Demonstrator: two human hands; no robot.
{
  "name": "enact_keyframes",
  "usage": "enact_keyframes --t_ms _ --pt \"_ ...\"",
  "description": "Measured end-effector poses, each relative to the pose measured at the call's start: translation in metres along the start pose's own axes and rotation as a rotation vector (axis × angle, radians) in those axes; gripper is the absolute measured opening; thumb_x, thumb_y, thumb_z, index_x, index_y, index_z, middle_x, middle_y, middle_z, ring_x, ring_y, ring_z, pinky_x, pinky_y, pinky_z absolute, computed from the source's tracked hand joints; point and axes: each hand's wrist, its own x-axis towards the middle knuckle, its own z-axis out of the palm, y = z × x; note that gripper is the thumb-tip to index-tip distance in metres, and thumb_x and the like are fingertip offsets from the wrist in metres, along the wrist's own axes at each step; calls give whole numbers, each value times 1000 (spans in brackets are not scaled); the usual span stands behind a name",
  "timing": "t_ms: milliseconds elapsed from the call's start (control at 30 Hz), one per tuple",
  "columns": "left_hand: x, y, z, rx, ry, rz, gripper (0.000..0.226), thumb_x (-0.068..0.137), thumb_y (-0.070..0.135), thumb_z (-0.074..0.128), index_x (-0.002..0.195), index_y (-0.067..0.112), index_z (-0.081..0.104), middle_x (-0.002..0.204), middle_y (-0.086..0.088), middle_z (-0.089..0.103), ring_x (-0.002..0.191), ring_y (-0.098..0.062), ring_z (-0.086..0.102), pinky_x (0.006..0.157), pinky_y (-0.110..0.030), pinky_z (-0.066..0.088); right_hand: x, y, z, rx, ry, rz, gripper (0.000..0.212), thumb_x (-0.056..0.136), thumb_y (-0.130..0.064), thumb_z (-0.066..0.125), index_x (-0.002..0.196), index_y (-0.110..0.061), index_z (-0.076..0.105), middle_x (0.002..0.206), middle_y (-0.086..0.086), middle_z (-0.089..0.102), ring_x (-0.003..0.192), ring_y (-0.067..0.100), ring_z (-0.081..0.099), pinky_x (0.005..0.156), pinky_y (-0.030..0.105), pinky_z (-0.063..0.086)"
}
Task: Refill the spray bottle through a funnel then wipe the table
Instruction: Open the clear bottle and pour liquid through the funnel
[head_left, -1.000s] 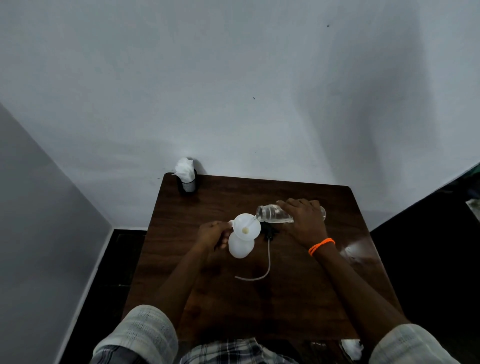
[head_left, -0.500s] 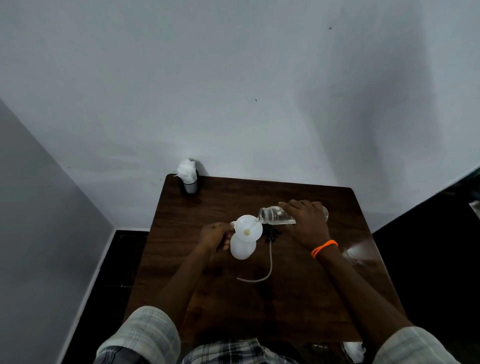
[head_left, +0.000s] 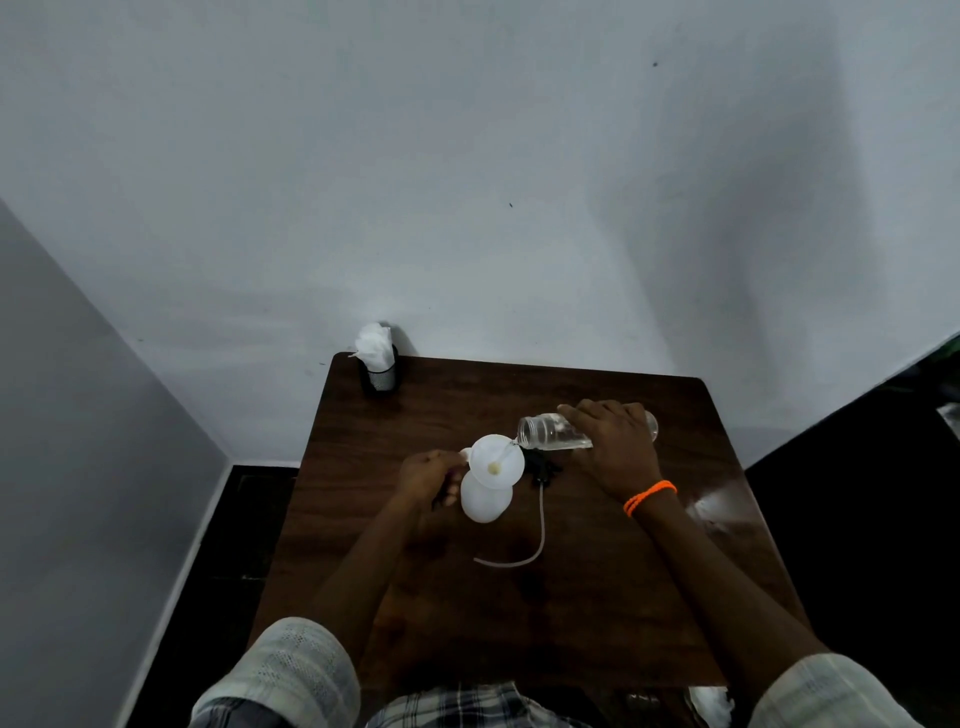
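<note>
Pouring stage of the refill, seen from the head camera. Right hand (head_left: 613, 452) grips a clear jar (head_left: 550, 435), fingers wrapped over its body, tipped almost level with its mouth at the far right rim of the funnel (head_left: 497, 461). A thin stream runs from the mouth toward the funnel's centre. Funnel sits in the neck of the white bottle (head_left: 485, 500), which stands upright near the middle of the table (head_left: 597, 623). Left hand (head_left: 431, 475) is curled against the bottle's left side, steadying it; whether the fingers close fully round it cannot be told. Black spray head (head_left: 543, 465) lies on the table just right of the bottle, its tube (head_left: 524, 556) curving toward the near edge. Tissues in a black holder (head_left: 379, 364) stand at the far left corner.

Risks, as judged: the jar mouth hangs at the funnel's edge, so a small drift to the right would send liquid onto the table and spray head. Tipping faster than the narrow outlet drains could flood the funnel. A slack left hand could let the top-heavy bottle tilt.

Hard to read: the liquid level inside the opaque bottle, the amount left in the jar under the hand, and a pale object cut off at the near right edge.
</note>
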Motion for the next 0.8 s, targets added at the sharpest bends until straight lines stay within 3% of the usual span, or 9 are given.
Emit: enact_keyframes --t_ms 200,400,800 --pt "1 -1 -1 3 6 -4 21 91 20 73 94 -1 72 68 -10 60 49 -16 49 43 -26 40 1 0 -3 -3 -11 1 60 75 -48 48 126 -27 70 109 -4 71 99 26 65 84 41 36" --pt "-1 -1 -1 14 6 -4 16 92 19 71 86 5 70 64 -6 60 47 -13 50 39 -21 41 2 0 -4 -12 -29 10 56 76 -47 53 126 -28 70 109 -5 70 99 25 65 84 40 35" --pt "4 -5 -2 3 3 -16 13 90 16 73 88 3 71 67 -10 62 46 -15 51 38 -24 40 1 -6 -10 26 -11 4 63 75 -51 46 125 -24 72 111 -2 72 102 28 66 85 44 40"
